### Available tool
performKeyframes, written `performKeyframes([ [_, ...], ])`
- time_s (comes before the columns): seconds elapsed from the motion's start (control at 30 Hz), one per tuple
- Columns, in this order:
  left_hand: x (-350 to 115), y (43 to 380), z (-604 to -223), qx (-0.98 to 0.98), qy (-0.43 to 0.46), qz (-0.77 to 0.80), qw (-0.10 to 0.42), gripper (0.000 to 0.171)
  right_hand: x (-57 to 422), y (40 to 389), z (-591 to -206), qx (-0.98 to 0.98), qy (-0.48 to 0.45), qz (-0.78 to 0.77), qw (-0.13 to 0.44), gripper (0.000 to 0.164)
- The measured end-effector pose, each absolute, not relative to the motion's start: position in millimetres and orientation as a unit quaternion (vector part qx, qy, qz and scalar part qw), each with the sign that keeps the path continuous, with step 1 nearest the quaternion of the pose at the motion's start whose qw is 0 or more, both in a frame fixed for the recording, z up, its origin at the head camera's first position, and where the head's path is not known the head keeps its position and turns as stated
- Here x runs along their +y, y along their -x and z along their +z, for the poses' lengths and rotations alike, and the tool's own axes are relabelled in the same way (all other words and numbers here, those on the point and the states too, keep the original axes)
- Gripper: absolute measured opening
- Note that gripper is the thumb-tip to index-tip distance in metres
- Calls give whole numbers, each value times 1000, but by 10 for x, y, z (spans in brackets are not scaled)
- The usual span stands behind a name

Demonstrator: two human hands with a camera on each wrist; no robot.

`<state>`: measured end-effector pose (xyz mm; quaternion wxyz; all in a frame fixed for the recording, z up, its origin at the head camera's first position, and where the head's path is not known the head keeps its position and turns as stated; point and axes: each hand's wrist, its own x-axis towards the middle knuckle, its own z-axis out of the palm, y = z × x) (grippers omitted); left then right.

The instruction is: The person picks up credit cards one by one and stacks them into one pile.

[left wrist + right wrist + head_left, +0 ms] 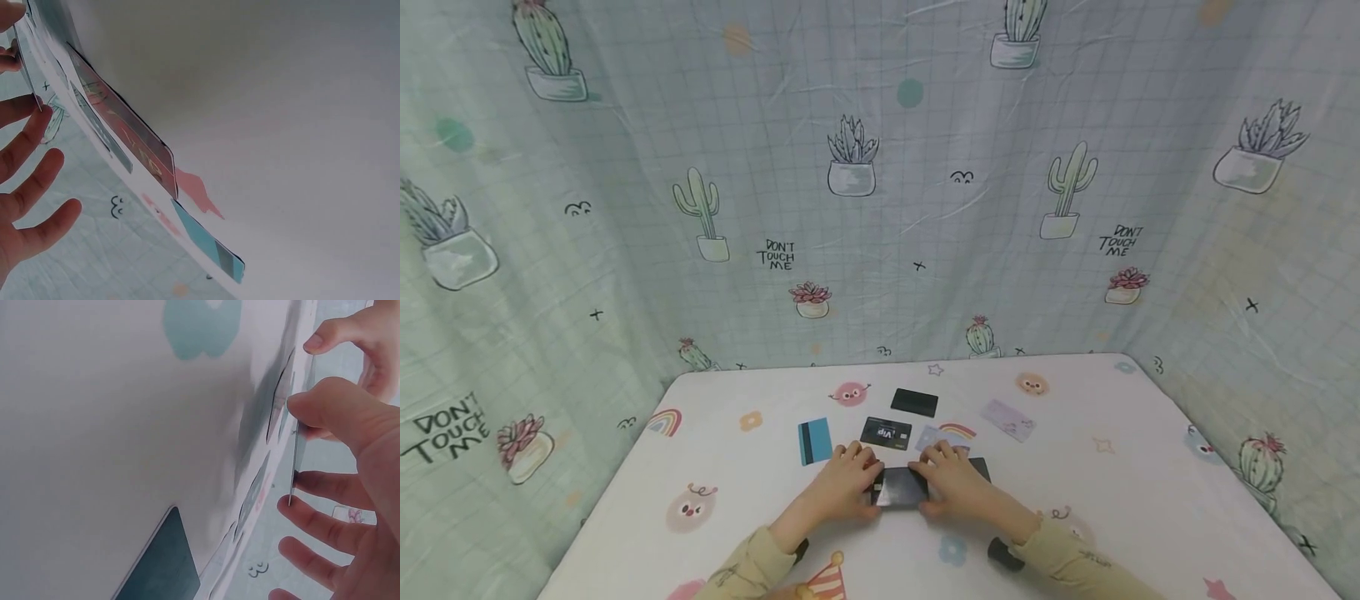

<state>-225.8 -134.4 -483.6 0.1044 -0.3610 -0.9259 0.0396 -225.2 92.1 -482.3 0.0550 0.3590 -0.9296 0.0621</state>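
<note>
Between both hands is a dark, glossy card, held by its two short ends above the white tabletop. My left hand pinches the left end, and its remaining fingers spread apart in the left wrist view. On the opposite end my right hand pinches with thumb and fingers; the right wrist view shows that card edge-on. Just beyond the hands lies a black card lettered "Vip". A blue card with a dark stripe is beside the left fingertips. Another dark card is partly hidden by the right hand.
Farther back on the white patterned table lie a black card and a pale purple card. A pale bluish card is behind the right fingers. A cactus-print curtain hangs along the table's back and sides.
</note>
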Motion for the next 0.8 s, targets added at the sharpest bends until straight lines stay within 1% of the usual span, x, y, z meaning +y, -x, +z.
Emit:
performKeyframes([
  [0.2,-1416,2218,-4809,-930,354,15,95,57,914,2245,-4819,-929,-362,59,57,57],
  [0.43,-1466,2177,-4795,-937,343,1,71,55,895,2230,-4786,-924,-371,72,51,55],
  [0.7,-1546,2161,-4794,-936,340,1,94,54,866,2252,-4784,-916,-389,71,62,53],
  [0.8,-1580,2149,-4789,-939,331,-12,94,53,847,2255,-4766,-911,-399,83,65,53],
])
